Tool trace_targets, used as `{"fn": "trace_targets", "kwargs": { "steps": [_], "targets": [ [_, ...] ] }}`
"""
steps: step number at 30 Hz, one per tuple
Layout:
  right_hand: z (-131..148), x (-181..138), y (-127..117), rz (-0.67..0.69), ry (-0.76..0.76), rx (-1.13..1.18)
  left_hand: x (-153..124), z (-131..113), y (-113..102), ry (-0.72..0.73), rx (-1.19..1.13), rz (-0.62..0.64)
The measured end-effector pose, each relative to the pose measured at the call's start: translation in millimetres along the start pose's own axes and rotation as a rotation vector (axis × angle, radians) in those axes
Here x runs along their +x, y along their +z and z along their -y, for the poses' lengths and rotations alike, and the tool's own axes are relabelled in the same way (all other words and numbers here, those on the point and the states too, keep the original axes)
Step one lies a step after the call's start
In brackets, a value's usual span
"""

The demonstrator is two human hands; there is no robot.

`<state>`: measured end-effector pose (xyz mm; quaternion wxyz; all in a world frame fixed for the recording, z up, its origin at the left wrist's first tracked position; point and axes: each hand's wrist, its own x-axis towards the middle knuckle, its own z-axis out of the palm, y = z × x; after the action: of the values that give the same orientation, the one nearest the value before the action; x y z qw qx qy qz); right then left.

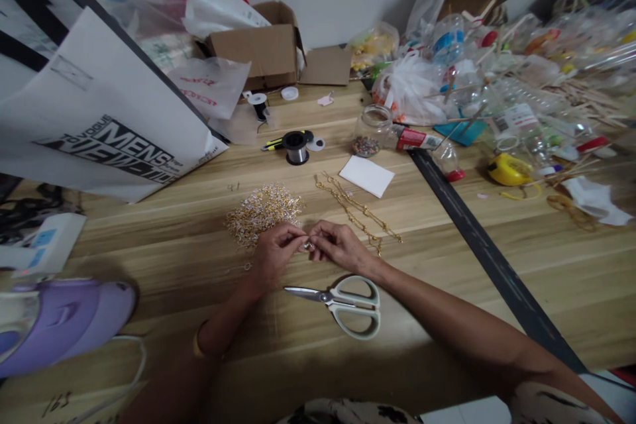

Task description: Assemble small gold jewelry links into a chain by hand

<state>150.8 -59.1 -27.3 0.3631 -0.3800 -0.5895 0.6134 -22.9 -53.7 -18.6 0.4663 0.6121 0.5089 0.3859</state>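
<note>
My left hand (278,250) and my right hand (340,248) meet at the middle of the table, fingertips pinched together. Between them shows a small shiny silvery piece (307,246), too small to make out exactly; both hands grip it. Just beyond my left hand lies a pile of small gold and silver jewellery pieces (265,212). Gold bead chains (355,212) stretch out behind my right hand. Below the hands rest scissors (342,305) with pale grey-green handles, blades pointing left and slightly apart.
A spool of fine wire (297,148) stands beyond the pile, with a yellow cutter (273,143) beside it. A glass jar of beads (372,130) and white paper (366,175) lie right of it. A paper bag (99,112) stands left; plastic bottles (448,43) clutter the right.
</note>
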Motion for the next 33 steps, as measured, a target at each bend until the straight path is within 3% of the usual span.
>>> {"fn": "trace_targets", "kwargs": {
  "steps": [12, 22, 33],
  "targets": [
    [-0.9, -0.7, -0.4, 0.004, -0.01, -0.054, -1.2, -0.2, -5.3, 0.047, 0.179, 0.058],
    [3.0, -1.0, -0.6, 0.02, -0.027, -0.062, -0.6, -6.6, -4.1, 0.052, 0.104, 0.097],
    [1.9, -0.2, -0.6, 0.021, -0.028, -0.079, 3.0, 0.5, -6.3, 0.093, 0.152, 0.055]
  ]
}}
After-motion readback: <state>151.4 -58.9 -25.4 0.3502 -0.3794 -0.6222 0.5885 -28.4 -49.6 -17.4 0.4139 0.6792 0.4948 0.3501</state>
